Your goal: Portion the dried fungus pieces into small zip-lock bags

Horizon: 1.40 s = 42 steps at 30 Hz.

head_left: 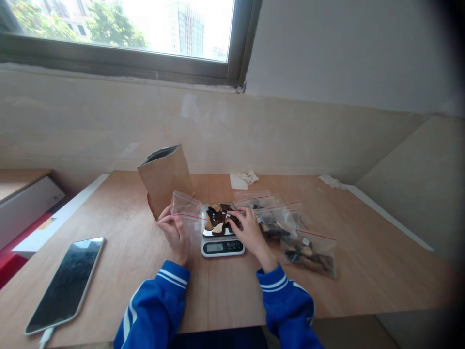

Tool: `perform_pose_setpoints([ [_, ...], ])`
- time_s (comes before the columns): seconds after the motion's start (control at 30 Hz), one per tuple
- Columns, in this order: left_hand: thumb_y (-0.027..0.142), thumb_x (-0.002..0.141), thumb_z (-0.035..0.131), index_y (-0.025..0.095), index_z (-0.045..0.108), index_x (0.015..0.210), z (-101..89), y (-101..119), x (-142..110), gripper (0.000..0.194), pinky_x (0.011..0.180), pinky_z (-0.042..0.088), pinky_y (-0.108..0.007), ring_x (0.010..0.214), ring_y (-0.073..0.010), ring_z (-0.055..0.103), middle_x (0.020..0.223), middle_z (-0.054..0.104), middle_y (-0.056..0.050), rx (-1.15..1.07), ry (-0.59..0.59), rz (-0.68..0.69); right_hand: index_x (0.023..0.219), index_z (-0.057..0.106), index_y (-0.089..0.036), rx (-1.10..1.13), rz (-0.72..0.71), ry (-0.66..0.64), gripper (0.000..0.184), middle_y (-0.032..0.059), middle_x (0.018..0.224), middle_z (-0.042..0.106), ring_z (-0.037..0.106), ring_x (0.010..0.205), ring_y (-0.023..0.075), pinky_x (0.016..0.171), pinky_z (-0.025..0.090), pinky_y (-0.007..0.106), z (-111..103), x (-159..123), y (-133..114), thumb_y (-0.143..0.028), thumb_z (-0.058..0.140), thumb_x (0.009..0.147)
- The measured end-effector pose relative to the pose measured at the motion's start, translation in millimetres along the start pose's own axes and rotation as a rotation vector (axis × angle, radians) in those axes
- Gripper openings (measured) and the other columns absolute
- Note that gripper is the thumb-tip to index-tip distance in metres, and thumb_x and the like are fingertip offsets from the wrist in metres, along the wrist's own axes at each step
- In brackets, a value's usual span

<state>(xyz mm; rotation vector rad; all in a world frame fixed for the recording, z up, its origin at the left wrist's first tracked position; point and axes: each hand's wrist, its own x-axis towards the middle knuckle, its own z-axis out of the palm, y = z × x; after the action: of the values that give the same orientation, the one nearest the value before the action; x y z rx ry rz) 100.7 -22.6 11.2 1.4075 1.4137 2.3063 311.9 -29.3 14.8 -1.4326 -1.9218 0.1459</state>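
My left hand (175,233) pinches a clear zip bag (189,206) with a red seal line, its mouth pointing toward the scale. The white kitchen scale (223,248) sits in front of me, its small display lit. On its plate lies a pile of dried, dark-and-tan curved pieces (218,228); I cannot tell their exact kind. My right hand (250,232) reaches over the pile's right side, thumb and fingers apart and touching some pieces. Just left of the scale, behind my left hand, stands an open brown paper bag (167,177).
Filled zip bags (308,254) of similar pieces lie right of the scale, several overlapping. A phone (67,286) with a white cable lies at left. Crumpled tissue (249,178) rests near the wall, and another white scrap (331,182) lies at the back right.
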Motion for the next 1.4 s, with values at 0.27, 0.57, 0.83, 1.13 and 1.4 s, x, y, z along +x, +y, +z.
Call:
perform_pose_setpoints([
  [0.27, 0.034, 0.093, 0.045, 0.021, 0.039, 0.093, -8.6, -4.7, -11.5, 0.015, 0.095, 0.042, -0.044, 0.114, -0.0232, 0.056, 0.119, 0.055, -0.013, 0.002, -0.057, -0.075, 0.109, 0.066, -0.020, 0.003, 0.002, -0.001, 0.027, 0.0114, 0.112, 0.054, 0.052, 0.107, 0.0272, 0.093, 0.047, 0.046, 11.7, -6.7, 5.5, -0.034, 0.059, 0.087],
  [0.57, 0.035, 0.094, 0.043, 0.021, 0.040, 0.093, -8.5, -5.1, -12.2, 0.015, 0.095, 0.042, -0.046, 0.113, -0.0232, 0.057, 0.117, 0.057, -0.013, 0.025, -0.069, -0.076, 0.113, 0.065, -0.025, 0.001, 0.015, 0.015, 0.030, 0.0096, 0.114, 0.056, 0.052, 0.107, 0.0278, 0.093, 0.044, 0.048, 19.6, -8.0, 11.6, -0.036, 0.059, 0.086],
  [0.83, 0.035, 0.094, 0.044, 0.020, 0.041, 0.092, -8.5, -6.2, -13.0, 0.015, 0.095, 0.042, -0.045, 0.112, -0.0228, 0.057, 0.117, 0.056, -0.013, 0.020, -0.076, -0.089, 0.105, 0.064, -0.025, 0.079, 0.058, -0.009, 0.026, 0.0076, 0.116, 0.057, 0.053, 0.110, 0.0272, 0.094, 0.041, 0.047, 18.7, 2.0, 6.0, -0.035, 0.064, 0.081],
  [1.13, 0.035, 0.094, 0.043, 0.021, 0.040, 0.092, -8.7, -8.0, -13.0, 0.015, 0.096, 0.041, -0.046, 0.113, -0.0232, 0.056, 0.116, 0.056, -0.013, 0.005, -0.078, -0.091, 0.111, 0.057, -0.022, 0.338, 0.069, 0.201, 0.031, 0.0099, 0.114, 0.058, 0.054, 0.110, 0.0240, 0.097, 0.042, 0.043, -7.3, 3.7, -2.2, -0.035, 0.060, 0.083],
  [1.4, 0.034, 0.094, 0.042, 0.021, 0.038, 0.091, -7.3, -2.0, -11.6, 0.014, 0.096, 0.041, -0.045, 0.112, -0.0223, 0.056, 0.110, 0.060, -0.012, 0.016, -0.061, -0.058, 0.122, 0.055, -0.023, 0.242, 0.150, 0.103, 0.037, 0.0088, 0.105, 0.062, 0.059, 0.090, 0.0217, 0.080, 0.052, 0.038, -12.0, -83.7, 17.7, -0.031, 0.058, 0.085],
])
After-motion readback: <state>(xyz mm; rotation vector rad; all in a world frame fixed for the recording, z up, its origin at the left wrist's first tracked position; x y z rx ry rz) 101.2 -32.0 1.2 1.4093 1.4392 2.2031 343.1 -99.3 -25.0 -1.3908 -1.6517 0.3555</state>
